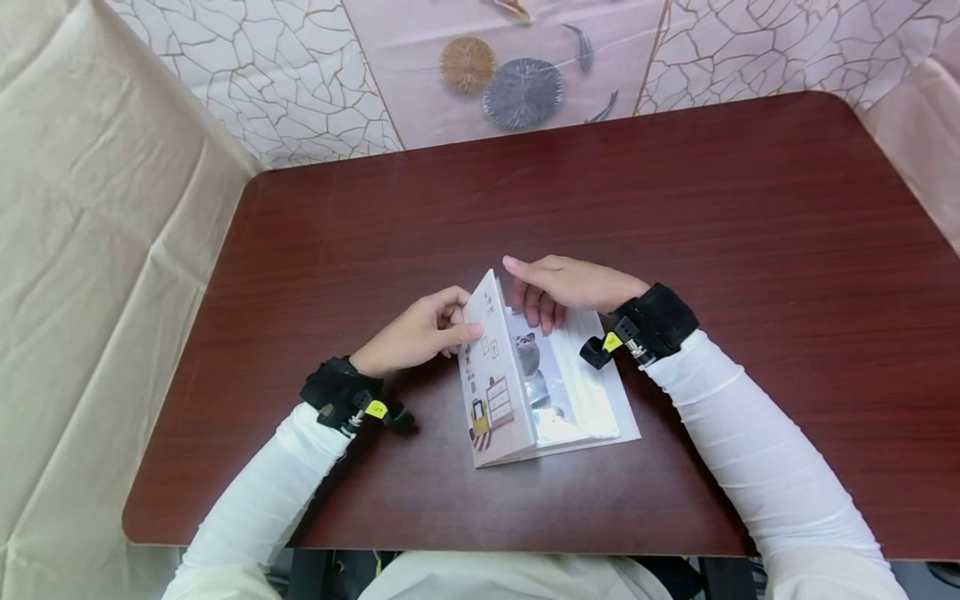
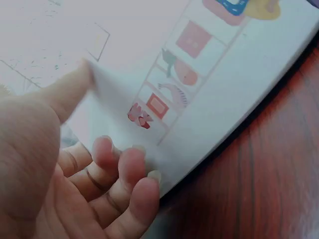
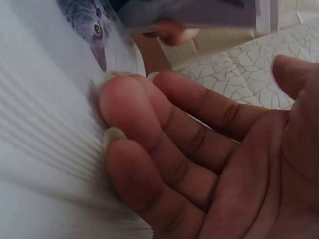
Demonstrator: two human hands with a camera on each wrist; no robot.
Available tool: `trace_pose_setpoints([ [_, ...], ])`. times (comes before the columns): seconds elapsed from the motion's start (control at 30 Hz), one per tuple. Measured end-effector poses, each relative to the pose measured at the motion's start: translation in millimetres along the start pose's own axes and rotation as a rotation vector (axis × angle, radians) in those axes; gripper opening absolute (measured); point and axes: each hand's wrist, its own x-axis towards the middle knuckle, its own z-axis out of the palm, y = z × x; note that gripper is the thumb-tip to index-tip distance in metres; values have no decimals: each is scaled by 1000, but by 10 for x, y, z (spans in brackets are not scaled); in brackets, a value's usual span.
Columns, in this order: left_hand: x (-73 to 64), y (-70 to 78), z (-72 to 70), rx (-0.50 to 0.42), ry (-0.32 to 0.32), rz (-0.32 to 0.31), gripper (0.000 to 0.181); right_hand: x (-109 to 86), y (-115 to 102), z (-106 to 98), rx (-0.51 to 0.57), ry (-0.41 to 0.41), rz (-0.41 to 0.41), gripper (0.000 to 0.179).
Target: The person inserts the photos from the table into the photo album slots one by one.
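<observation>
A photo album [image 1: 487, 392] with a white illustrated cover stands partly open on the table, its cover tilted up. Inside, a clear sleeve shows a cat picture [image 1: 531, 358], also visible as a grey cat photo [image 3: 92, 25] in the right wrist view. My left hand [image 1: 427, 333] pinches the raised cover near its upper left edge, thumb on the printed face; some fingers [image 2: 132, 167] curl beside the cover. Over the top of the inner pages, my right hand [image 1: 558, 287] rests loosely bent fingers [image 3: 127, 102] against the stacked page edges, its thumb held away.
The dark red wooden table [image 1: 720, 225] surrounds the album, with its front edge near the person's body. Patterned cloth [image 1: 292, 75] hangs behind the table, and a cream curtain [image 1: 97, 292] hangs along the left side.
</observation>
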Motion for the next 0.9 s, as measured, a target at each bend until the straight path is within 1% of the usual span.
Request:
trace_pose_setpoints([
  [0.07, 22, -5, 24, -4, 11, -2, 24, 1, -16, -1, 8, 4, 0, 69],
  [0.13, 38, -17, 34, -8, 20, 2, 26, -2, -31, -10, -7, 12, -4, 69],
  [0.23, 48, -31, 38, -18, 21, 2, 29, -9, -49, -34, -29, 23, -7, 65],
  [0.33, 48, -49, 44, -19, 28, -3, 33, -21, -53, -73, -31, 39, -22, 57],
  [0.43, 38, -63, 54, 15, 53, -7, 40, -54, -40, -127, -41, 63, -61, 45],
  [0.57, 5, -70, 69, 98, 97, -16, 46, -109, -10, -199, -78, 90, -97, 27],
  [0.7, -40, -70, 70, 156, 132, -21, 46, -127, 27, -232, -129, 103, -108, 18],
  [0.8, -65, -71, 62, 165, 151, -10, 45, -122, 58, -225, -172, 111, -121, 14],
  [0.9, -82, -70, 55, 132, 157, 16, 43, -108, 87, -199, -195, 123, -141, 11],
])
